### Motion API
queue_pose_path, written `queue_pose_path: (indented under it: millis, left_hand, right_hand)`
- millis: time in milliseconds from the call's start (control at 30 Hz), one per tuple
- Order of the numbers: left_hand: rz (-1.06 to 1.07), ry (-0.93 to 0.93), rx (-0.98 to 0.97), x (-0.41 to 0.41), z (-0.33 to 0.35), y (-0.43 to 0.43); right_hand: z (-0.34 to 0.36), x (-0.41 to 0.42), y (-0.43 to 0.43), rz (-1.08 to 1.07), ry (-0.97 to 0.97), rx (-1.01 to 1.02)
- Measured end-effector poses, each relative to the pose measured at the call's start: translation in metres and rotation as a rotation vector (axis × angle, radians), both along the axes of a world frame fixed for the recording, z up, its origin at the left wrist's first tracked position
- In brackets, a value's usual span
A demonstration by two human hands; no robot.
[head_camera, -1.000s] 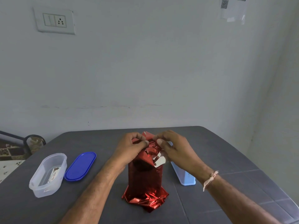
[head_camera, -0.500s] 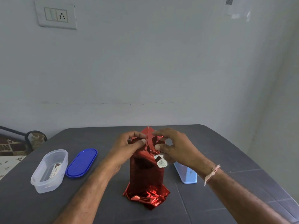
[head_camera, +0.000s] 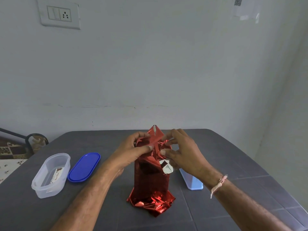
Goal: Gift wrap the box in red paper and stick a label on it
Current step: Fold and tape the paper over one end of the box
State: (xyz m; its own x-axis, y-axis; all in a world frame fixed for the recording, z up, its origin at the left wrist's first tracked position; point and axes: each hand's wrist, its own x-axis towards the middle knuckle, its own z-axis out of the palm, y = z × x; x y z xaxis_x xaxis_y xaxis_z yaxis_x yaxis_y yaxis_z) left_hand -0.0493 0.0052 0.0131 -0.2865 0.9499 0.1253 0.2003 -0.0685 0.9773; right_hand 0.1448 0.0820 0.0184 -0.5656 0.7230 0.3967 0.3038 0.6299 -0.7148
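Clear tub [head_camera: 50, 175] and blue lid [head_camera: 84, 167] left of upright red-wrapped box [head_camera: 150, 179], pale blue container [head_camera: 191, 180] just behind-right, left hand [head_camera: 133, 151] and right hand [head_camera: 180, 153] both pinching crumpled paper [head_camera: 155, 139] at box top

One camera only on my feed, worn on the head, wide-angle. It looks forward and slightly down over a dark grey table [head_camera: 233, 157] toward a pale wall [head_camera: 150, 64] straight ahead; the wall fills the upper half of the frame. Both forearms enter from the bottom edge. The left hand [head_camera: 131, 152] and right hand [head_camera: 185, 155] meet at frame centre, close to the lens, on the red paper [head_camera: 150, 180]. A wall socket [head_camera: 59, 14] sits top left; straight lines bow near the edges. With a single view, I have no second angle, so no shared area to list.
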Motion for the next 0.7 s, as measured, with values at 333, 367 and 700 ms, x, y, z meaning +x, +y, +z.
queue_pose_path:
  millis: [333, 367, 700]
  left_hand:
    - [0.136, -0.099, -0.090, 0.006, 0.035, 0.040]
    - [0.116, -0.083, -0.113, 0.007, 0.037, 0.043]
    - [0.102, -0.055, -0.071, 0.006, 0.032, 0.063]
  right_hand:
    - [0.001, 0.001, -0.003, -0.003, 0.015, -0.021]
    - [0.002, 0.002, -0.003, 0.004, 0.027, -0.040]
    - [0.007, 0.002, -0.002, -0.003, 0.012, -0.056]
